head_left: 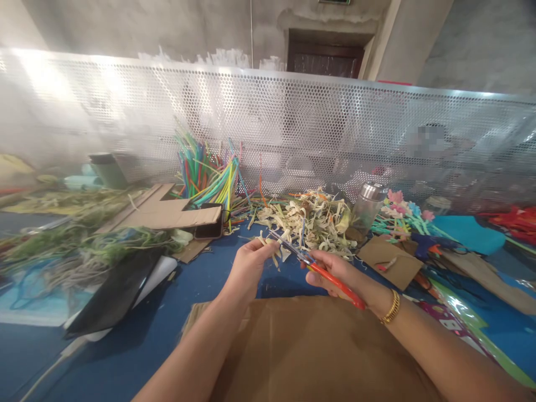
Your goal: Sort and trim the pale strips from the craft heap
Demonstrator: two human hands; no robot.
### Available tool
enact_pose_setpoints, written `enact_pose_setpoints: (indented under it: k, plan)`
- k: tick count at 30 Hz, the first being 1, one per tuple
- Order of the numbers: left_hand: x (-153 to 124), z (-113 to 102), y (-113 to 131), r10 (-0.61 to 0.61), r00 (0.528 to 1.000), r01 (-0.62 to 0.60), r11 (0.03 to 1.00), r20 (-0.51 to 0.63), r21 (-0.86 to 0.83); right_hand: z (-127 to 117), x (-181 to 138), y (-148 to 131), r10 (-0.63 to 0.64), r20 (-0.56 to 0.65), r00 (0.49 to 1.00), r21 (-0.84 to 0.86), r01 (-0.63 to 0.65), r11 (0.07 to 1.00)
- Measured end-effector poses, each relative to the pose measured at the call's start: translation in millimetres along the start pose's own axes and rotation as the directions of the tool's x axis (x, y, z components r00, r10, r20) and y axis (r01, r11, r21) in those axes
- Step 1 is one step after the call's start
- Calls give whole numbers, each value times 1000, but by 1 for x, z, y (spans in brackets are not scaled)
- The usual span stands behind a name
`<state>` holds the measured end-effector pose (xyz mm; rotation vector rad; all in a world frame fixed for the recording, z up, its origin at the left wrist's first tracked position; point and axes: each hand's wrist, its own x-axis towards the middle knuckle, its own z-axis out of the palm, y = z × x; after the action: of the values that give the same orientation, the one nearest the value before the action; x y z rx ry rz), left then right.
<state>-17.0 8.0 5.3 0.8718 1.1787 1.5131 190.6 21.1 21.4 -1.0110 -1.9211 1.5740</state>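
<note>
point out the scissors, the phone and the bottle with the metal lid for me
Scissors (331, 278): head view, on the orange handle.
Phone (209, 228): head view, on the dark screen.
Bottle with the metal lid (367, 209): head view, on the clear body below the lid.

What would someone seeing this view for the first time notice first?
Probably the scissors with orange-red handles, held in the right hand near the middle, their blades by a pale strip that the left hand pinches. Just beyond lies a heap of pale, dry-looking scraps, and left of it a bundle of bright multicoloured stems stands before the perforated screen.
</note>
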Motion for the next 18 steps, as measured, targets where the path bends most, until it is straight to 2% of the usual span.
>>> enact_pose_setpoints:
  k: [5,8,11,15,18]
  plan:
    - [-1,1,2,-35,999,36,999,39,-31,0,4,7,3,-63,998,-32,-5,999]
    - [-4,3,4,-48,999,49,994,14,-95,3,5,7,13,-125,992,-8,-14,1000]
    - [-6,5,6,-84,996,77,978,-30,-194,4,4,4,-17,-237,971,24,23,999]
    - [-6,7,6,-97,994,81,952,-42,-295,2,0,-1,-187,-354,916,-144,144,979]
    - [-5,7,6,-116,992,95,932,-40,-351,1,-3,-3,-236,-389,890,-294,123,948]
